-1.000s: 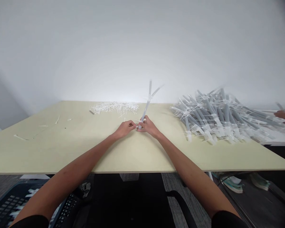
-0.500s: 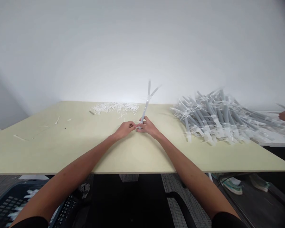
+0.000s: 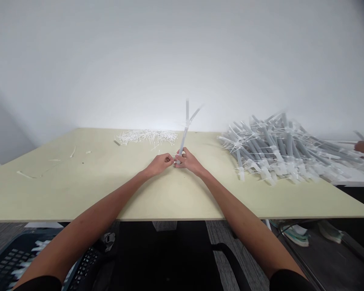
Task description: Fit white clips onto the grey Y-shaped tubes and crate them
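At the middle of the table, the right hand has fingers closed round a forked tube near its foot; the left hand pinches, apparently, a cable tie. A tube pile covers the table's right.

Bright, diffuse, cool light; source out of frame. Wall near-white low in the middle, just above table, grayer toward the sides; extreme top-right corner dark. Shadows soft, faint beneath the forearms. Floor dim. Tube tips blurred; pile smeary, worse rightward. White ties lack fine detail. Wide-angle stretch toward edges.
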Demonstrator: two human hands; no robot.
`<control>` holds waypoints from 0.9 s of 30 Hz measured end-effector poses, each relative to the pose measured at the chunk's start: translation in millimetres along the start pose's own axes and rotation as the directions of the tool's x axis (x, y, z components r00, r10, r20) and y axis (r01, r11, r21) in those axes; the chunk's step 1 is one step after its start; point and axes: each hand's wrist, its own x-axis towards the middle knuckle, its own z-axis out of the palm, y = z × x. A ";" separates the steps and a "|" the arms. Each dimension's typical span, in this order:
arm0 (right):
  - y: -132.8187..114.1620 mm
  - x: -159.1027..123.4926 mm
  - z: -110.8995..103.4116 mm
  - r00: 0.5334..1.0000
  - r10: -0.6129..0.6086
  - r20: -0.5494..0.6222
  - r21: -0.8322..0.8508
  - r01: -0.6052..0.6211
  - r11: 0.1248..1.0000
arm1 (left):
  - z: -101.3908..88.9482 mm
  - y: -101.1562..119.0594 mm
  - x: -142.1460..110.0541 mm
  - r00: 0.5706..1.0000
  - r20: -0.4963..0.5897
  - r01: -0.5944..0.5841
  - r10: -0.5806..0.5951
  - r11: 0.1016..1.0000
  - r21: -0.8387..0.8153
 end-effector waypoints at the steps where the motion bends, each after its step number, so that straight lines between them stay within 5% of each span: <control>1: -0.5 -0.5 -0.3 1.000 -0.006 0.008 -0.007 0.006 1.000 | 0.3 0.1 -0.1 1.000 -0.009 -0.004 0.004 1.000 0.004; 27: 1.9 -1.4 -5.1 0.995 -0.052 0.083 -0.048 0.056 0.997 | -1.7 -0.4 0.8 0.999 0.007 0.031 -0.031 0.998 0.061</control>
